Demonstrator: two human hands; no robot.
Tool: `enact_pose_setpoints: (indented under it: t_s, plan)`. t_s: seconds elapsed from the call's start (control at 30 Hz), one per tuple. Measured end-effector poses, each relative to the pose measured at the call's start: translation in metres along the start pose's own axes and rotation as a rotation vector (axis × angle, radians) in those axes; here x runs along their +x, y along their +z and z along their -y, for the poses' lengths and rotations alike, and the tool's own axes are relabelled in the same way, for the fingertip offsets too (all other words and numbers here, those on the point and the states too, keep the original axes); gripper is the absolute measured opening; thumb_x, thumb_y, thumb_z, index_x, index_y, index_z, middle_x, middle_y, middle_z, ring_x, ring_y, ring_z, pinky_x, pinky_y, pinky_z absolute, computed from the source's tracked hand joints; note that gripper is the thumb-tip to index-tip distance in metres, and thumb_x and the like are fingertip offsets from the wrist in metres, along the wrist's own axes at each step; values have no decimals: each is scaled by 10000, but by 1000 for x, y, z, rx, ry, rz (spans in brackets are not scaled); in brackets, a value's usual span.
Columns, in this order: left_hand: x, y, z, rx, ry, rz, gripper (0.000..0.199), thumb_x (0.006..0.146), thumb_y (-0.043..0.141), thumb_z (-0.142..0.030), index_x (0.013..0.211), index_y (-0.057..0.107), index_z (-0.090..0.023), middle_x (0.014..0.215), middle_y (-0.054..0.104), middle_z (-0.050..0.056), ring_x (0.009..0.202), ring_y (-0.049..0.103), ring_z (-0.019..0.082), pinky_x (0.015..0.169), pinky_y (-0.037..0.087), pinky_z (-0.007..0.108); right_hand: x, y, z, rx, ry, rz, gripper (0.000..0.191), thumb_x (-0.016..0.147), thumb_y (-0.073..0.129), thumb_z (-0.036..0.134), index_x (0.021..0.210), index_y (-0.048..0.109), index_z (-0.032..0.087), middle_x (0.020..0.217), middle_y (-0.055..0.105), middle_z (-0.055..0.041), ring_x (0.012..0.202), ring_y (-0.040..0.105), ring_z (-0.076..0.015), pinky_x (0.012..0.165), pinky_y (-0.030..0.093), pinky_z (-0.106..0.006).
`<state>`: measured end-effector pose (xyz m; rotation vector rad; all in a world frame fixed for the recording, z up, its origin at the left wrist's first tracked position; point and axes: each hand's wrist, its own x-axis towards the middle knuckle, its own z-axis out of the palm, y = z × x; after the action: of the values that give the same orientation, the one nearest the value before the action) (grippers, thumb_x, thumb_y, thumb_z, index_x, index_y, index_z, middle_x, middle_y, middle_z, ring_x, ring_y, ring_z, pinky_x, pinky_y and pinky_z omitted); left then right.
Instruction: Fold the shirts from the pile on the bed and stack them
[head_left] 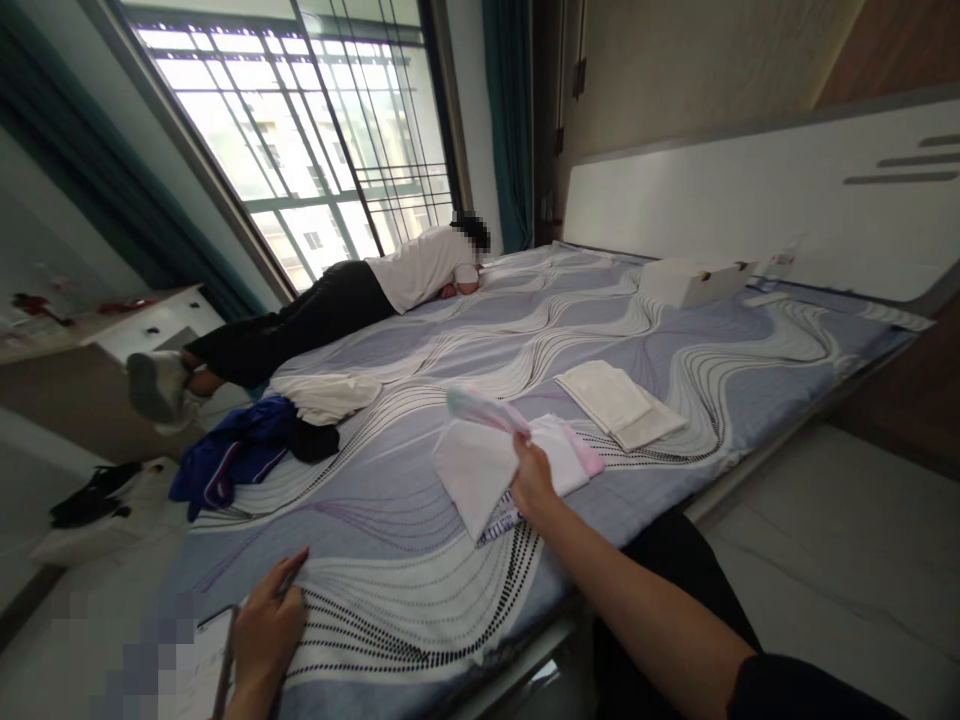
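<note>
On the bed, near its front edge, lies a loosely folded white cloth with pink and pale teal parts and dark blue print on its lower side. My right hand is closed on this cloth, lifting one flap. Whether it is a garment cannot be made out. At the lower left, my left hand points forward over the bedding with its fingers stretched, holding nothing visible. A phone or tablet with a pale screen lies right beside its wrist. A folded cream cloth rests to the right of my right hand.
A person in a white top and dark trousers lies across the bed's far side. Blue clothing and a crumpled white cloth lie at the left. A white box and clear bottle stand near the headboard.
</note>
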<state>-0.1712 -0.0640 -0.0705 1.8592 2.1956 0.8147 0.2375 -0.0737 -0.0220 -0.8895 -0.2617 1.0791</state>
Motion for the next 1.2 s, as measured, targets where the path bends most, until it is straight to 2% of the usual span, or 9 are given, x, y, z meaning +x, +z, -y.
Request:
enact_pose_setpoints:
  t_s: [0.1,0.17,0.23,0.3,0.4,0.57,0.73,1.0,1.2]
  plan:
    - [1,0,1,41,13,-2,474,791,482,-277,1227,663,-312,1327,651,16,1205,609,294,1050,475,497,15,-64,34,68,167,-155,172,779,609,170,951,602,174,795,728,-36,842,704,-213,786,596,-337]
    - [2,0,-1,81,24,-6,469,797,475,-294,1227,662,-287,1324,650,44,1208,604,309,1047,472,514,19,-94,48,63,254,-147,220,764,586,90,970,599,165,790,731,-42,830,711,-209,793,607,-358]
    - [0,1,-9,112,62,-7,462,804,462,-317,1216,661,-251,1314,650,74,1216,593,318,1059,460,516,20,-110,53,64,306,-110,240,772,593,70,994,596,161,797,733,-42,807,716,-203,775,616,-367]
    - [-6,5,-26,134,112,-20,453,813,448,-356,1189,660,-217,1284,657,100,1204,591,322,1075,441,510,19,-114,53,72,325,-91,250,780,609,61,1009,596,160,799,734,-35,785,718,-193,754,622,-356]
    - [-29,21,-69,99,211,-12,468,815,447,-444,1149,654,-189,1170,682,131,1126,607,317,1058,445,490,19,-111,50,90,320,-104,238,787,620,52,1003,602,150,777,732,-30,752,717,-185,734,628,-341]
    - [-89,63,-163,-106,409,181,556,814,527,-536,1241,602,-187,968,684,84,959,633,261,926,504,404,20,-112,48,97,314,-94,251,787,633,54,1018,606,148,778,736,-26,737,714,-178,726,630,-331]
    - [-124,92,-222,-81,450,127,600,806,570,-469,1303,538,-136,892,663,74,881,631,262,880,486,419,22,-114,47,116,312,-94,237,798,625,72,1016,599,160,798,743,-28,708,706,-166,711,625,-313]
    - [-130,107,-244,84,451,-7,478,870,489,-247,1322,534,-98,894,721,103,874,669,264,864,459,409,25,-113,51,8,365,-77,162,867,582,128,1022,576,176,778,727,-10,695,692,-135,716,611,-274]
    - [-123,104,-226,37,569,-31,427,898,390,-140,1280,580,-123,1101,734,136,960,682,238,911,448,395,29,-115,79,-249,529,69,122,886,588,142,1006,596,120,737,714,-37,636,680,-145,652,615,-301]
